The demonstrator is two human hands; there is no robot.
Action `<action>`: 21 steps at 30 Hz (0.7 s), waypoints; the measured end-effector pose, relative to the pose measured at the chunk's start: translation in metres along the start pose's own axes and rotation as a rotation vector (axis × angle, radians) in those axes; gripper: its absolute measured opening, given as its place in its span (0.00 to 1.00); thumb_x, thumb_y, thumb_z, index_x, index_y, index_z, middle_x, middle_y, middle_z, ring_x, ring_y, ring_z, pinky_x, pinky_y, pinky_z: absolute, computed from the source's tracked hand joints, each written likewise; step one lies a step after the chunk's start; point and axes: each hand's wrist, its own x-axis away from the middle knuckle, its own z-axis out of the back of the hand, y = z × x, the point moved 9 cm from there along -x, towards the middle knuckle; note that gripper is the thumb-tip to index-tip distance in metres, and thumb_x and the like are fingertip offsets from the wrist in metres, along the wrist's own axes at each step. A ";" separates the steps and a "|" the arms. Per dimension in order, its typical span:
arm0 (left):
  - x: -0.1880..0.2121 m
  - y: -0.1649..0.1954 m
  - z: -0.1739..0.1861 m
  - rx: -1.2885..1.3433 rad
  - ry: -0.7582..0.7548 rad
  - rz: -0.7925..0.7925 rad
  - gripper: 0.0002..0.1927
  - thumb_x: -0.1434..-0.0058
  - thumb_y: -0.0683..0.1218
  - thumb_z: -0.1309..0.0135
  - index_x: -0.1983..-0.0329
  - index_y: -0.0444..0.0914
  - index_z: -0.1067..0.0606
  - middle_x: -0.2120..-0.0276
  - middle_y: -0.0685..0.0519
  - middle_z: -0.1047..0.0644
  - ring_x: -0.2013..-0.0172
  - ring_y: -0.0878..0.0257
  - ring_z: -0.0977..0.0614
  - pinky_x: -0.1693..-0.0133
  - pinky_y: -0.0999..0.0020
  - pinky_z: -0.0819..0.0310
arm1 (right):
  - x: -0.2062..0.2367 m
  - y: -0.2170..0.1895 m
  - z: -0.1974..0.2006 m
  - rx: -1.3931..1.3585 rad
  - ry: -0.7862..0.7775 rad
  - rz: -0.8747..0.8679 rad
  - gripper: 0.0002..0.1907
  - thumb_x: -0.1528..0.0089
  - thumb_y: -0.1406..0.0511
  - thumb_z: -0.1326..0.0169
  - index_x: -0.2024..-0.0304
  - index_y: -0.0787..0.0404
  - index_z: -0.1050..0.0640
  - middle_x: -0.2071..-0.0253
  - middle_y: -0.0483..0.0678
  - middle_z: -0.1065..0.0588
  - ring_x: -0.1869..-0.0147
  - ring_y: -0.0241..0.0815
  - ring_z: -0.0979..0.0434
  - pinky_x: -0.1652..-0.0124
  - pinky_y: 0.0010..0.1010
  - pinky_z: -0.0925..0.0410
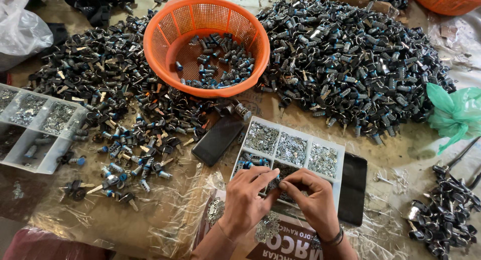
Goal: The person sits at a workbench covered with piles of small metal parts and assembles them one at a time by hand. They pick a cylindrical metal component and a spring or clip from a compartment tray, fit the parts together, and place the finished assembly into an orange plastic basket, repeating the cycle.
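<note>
— Both hands sit lowest in the view, meeting over the near edge of a white divided tray (340,151). What are they doing?

— Left hand (246,200) and right hand (314,202) come together fingertip to fingertip. They pinch something small between them, but the fingers hide it, so I cannot tell what it is.

— And the tray itself?

— Pale plastic, split into compartments. The three far ones hold heaps of tiny silvery metal pieces; the near-left one holds a few dark cylinders with blue ends. It rests on the table, just in front of the wrists.

— What lies around it?

— One dark phone (218,140) lies just left of the tray, and a dark flat slab (353,187) pokes out under its right side. Farther off stands an orange basket (206,44) with more blue-ended cylinders inside. Big piles of dark lock parts (350,64) spread on either side of the basket. Another divided tray (42,132) sits at the left edge, and a green bag (456,114) at the right.
</note>
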 end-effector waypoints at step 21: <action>0.002 -0.001 -0.002 0.013 -0.019 0.006 0.25 0.53 0.42 0.29 0.49 0.39 0.19 0.56 0.51 0.19 0.59 0.56 0.18 0.55 0.64 0.24 | 0.003 -0.011 0.001 0.053 0.021 0.102 0.08 0.36 0.68 0.42 0.67 0.69 0.22 0.68 0.45 0.23 0.66 0.32 0.28 0.67 0.24 0.33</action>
